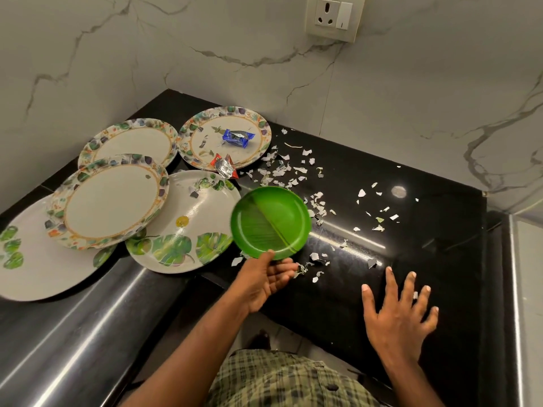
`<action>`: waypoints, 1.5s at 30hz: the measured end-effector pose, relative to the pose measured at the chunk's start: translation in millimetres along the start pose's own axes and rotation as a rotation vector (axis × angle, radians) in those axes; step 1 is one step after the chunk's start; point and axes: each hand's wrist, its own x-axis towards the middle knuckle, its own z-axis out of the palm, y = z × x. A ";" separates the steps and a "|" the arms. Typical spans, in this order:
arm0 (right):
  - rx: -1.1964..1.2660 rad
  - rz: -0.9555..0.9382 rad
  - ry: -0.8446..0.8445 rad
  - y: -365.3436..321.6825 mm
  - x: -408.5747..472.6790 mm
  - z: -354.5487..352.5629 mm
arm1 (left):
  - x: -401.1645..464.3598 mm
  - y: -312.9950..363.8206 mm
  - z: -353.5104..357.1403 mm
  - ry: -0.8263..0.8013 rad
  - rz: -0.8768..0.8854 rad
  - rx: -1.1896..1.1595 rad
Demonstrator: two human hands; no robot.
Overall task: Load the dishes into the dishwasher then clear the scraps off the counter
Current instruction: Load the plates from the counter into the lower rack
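Note:
My left hand (266, 277) grips the near rim of a small green plate (270, 221), tilted above the black counter (426, 259). My right hand (399, 312) lies flat on the counter with fingers spread, holding nothing. Several floral plates lie at the left: one at the back (129, 141), one on top of others (108, 201), a large leaf-print plate (194, 224) and another at the far left (35, 268). A further floral plate (226, 136) carries a blue wrapper (238, 137); a red and silver wrapper (224, 167) rests on its near rim. White paper scraps (288, 168) litter the counter.
Marble walls meet in a corner behind the counter, with a socket and switch (335, 16) high on the right wall. The counter's rounded front edge (97, 327) runs along the lower left. A steel edge (512, 289) borders the counter on the right.

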 end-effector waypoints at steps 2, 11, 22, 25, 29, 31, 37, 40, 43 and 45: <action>-0.003 0.000 -0.002 0.4 -0.4 0.5 | -1.8 -6.8 9.8 -0.042 -0.046 0.096; -0.008 0.002 -0.022 0.3 0.0 1.0 | -2.2 -23.1 21.2 -0.088 -0.132 0.277; 0.062 0.028 -0.089 -7.0 1.7 -9.4 | 3.5 -24.9 19.1 -0.090 -0.162 0.294; 0.187 -0.120 -0.109 -20.2 9.8 -15.0 | 2.6 -25.2 21.3 -0.084 -0.158 0.281; 0.187 -0.324 -0.232 -61.5 18.9 -26.2 | 2.1 -26.7 20.6 -0.093 -0.144 0.254; 0.090 -0.368 -0.293 -77.0 26.4 -29.4 | 1.0 -26.6 15.7 -0.102 -0.151 0.251; -0.186 -0.397 -0.428 -94.3 49.8 -54.3 | -11.9 -3.0 -18.2 -0.081 -0.118 0.304; -0.215 -0.436 -0.430 -93.3 55.3 -56.9 | -21.0 28.6 -42.2 0.066 0.062 0.179; -0.230 -0.441 -0.443 -95.4 55.5 -57.3 | -22.4 64.6 -78.7 0.323 0.293 -0.021; -0.238 -0.433 -0.454 -96.4 55.4 -57.5 | -18.3 84.1 -108.5 0.480 0.399 -0.189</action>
